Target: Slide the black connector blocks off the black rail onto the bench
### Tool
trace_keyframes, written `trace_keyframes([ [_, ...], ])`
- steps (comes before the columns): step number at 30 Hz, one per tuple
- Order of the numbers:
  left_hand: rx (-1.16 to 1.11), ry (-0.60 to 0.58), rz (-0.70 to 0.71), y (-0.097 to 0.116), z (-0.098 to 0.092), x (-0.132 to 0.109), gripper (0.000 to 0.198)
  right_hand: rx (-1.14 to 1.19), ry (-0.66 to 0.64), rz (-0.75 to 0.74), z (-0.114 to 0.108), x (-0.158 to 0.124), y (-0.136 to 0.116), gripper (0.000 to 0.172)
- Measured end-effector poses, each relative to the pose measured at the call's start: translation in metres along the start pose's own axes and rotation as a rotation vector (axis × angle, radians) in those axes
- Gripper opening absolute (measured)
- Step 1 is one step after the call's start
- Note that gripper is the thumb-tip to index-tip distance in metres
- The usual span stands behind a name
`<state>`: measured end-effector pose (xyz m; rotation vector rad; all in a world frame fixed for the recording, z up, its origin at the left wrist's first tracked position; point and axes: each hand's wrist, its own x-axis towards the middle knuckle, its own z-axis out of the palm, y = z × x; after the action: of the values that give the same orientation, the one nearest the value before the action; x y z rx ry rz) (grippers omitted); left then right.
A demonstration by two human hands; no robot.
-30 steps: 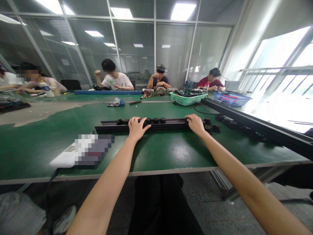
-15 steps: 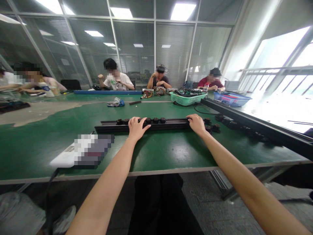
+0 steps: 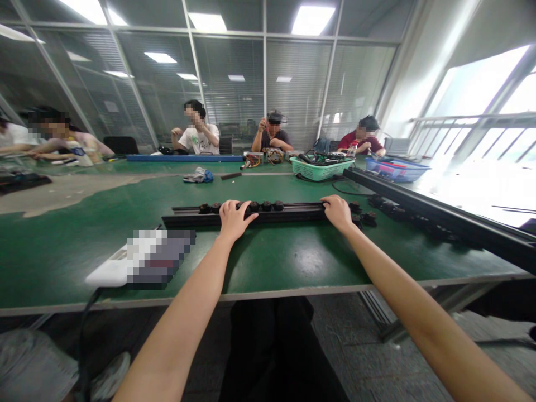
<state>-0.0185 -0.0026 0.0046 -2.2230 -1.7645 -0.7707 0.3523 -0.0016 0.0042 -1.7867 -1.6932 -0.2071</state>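
Upper left of centre, one co-worker [image 3: 196, 131] now sits more upright than before. Below, the left hand [image 3: 234, 219] and right hand [image 3: 337, 214] lie, fingers curved, on a black rail [image 3: 293, 212] with five visible knobs [image 3: 267, 206]; whether they clamp it is unclear.

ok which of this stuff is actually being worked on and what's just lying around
In hand: left hand, right hand, black rail with round black fittings, loose black fittings beside it

Lying about: green basket of cables, blue crate, crumpled cloth, long black rail at right
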Motion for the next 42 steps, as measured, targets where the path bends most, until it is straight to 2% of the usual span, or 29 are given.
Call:
trace_keyframes([
  [24, 0.021, 0.000, 0.001, -0.001, 0.002, 0.001, 0.057, 0.012, -0.031, 0.012, -0.005, 0.001, 0.001, 0.040],
  [42, 0.028, -0.015, -0.014, 0.002, -0.001, -0.001, 0.059, -0.070, -0.046, 0.040, -0.008, 0.006, 0.018, 0.041],
])
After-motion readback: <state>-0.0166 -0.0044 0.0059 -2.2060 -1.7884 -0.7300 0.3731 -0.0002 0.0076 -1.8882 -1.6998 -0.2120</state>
